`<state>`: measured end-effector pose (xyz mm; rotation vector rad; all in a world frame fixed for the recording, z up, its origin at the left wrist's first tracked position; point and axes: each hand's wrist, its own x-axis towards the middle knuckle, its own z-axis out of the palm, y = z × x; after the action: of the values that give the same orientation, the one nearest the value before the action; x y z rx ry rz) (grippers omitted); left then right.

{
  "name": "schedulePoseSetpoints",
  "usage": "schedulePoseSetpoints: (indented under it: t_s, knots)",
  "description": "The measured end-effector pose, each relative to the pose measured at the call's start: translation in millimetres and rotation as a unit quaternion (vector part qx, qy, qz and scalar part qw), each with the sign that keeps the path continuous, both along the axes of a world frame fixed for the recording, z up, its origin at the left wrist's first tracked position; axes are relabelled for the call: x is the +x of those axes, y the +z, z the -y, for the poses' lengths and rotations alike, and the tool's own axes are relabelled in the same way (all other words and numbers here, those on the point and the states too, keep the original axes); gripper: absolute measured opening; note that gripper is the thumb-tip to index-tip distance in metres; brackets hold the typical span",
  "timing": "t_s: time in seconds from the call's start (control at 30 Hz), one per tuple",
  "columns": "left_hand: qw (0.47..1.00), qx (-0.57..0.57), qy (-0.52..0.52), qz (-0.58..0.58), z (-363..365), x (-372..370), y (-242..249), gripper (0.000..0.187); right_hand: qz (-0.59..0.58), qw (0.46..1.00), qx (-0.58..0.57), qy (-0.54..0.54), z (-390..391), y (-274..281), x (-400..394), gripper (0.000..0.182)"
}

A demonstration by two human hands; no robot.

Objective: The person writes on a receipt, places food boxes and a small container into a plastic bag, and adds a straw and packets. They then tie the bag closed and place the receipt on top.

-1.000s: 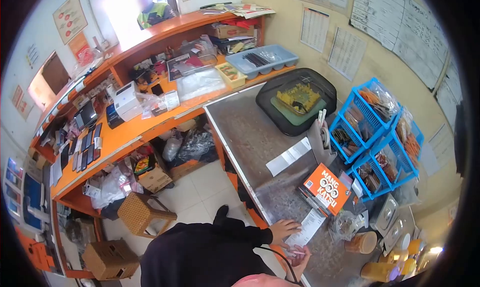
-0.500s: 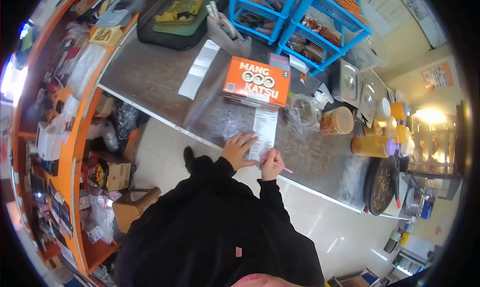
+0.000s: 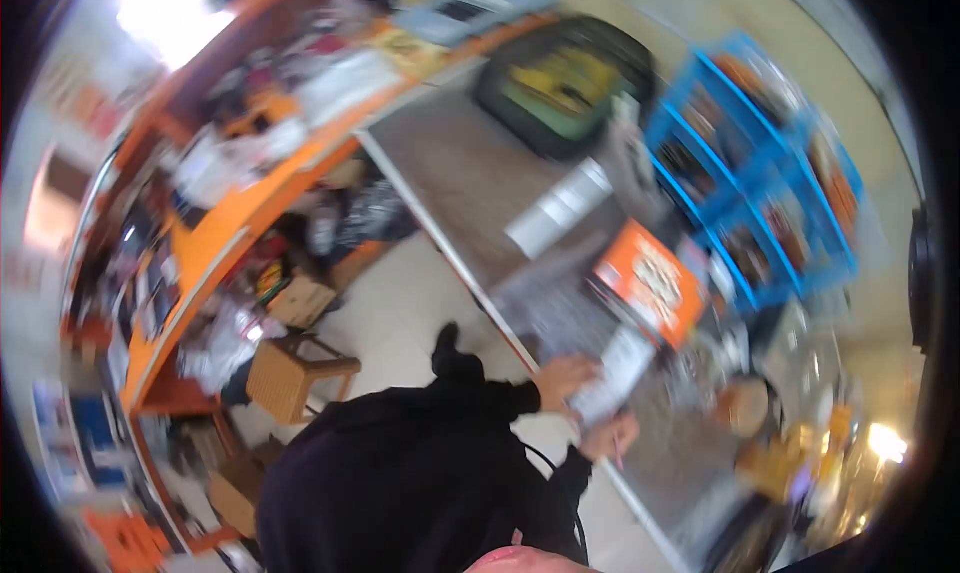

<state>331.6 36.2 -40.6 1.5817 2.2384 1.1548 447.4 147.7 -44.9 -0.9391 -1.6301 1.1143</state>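
A long printed receipt (image 3: 618,371) lies on the dark counter, its far end against an orange food box (image 3: 655,285). My left hand (image 3: 567,381) rests on the receipt's left edge with fingers stretched out, holding nothing. Beside the receipt's near end, my right hand (image 3: 612,436) is closed around a thin pink pen (image 3: 618,461), of which only a short length shows. Motion blur hides the print and the pen's tip.
Another paper strip (image 3: 560,208) lies farther left on the counter (image 3: 430,148). Behind are a black tray (image 3: 495,98) and blue basket racks (image 3: 740,188). Jars and bottles (image 3: 800,453) stand at right. A wicker stool (image 3: 285,378) and cluttered orange shelving (image 3: 215,248) are at left.
My view has swung left and tilted, so the counter and box appear turned and shifted. Both hands stay by the receipt, the right still holding the pen.
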Motion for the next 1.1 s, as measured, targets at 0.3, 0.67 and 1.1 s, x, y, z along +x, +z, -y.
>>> schedulePoseSetpoints:
  t_s: [0.3,0.67,1.1]
  knots:
    - [0.984,0.035,0.002,0.174,17,-12,23,0.076,0.546,0.804,0.226,0.072,-22,49,-18,0.055]
    - [0.936,0.155,0.167,0.27,276,-171,6,0.027,0.467,0.851,0.236,-0.049,-7,16,-21,0.056]
    - [0.825,0.12,0.501,0.231,579,-305,-15,0.019,0.28,0.848,0.397,-0.212,48,23,-60,0.066]
